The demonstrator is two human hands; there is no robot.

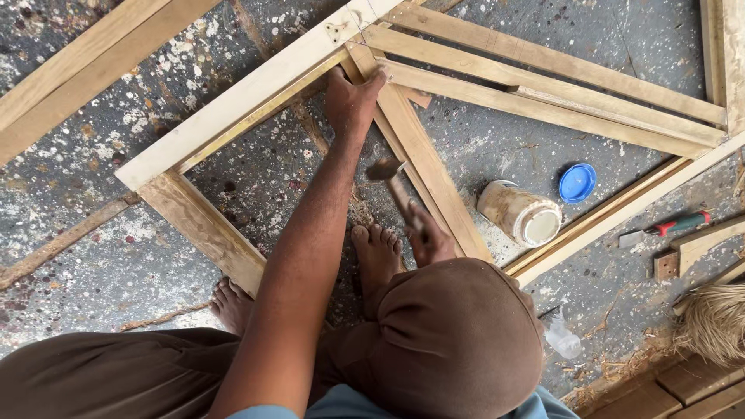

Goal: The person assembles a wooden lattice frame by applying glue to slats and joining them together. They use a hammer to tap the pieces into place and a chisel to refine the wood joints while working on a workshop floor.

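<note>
My left hand (353, 101) presses on the inner corner of a pale wooden frame (240, 97), where a slanted wooden slat (423, 159) meets the long rail. My right hand (428, 237) grips the handle of a hammer (386, 169). The hammer's head hangs just left of the slat, below my left hand. My bent knee in brown cloth (458, 334) hides my right wrist and forearm. My bare feet (378, 252) rest on the floor inside the frame.
An open jar (518, 213) lies on its side beside its blue lid (577, 183). A red and green handled tool (667, 227), a small wood block (666, 265), a clear small bottle (560, 337) and a straw brush (714, 322) lie right. The concrete floor (93, 202) is paint-spattered.
</note>
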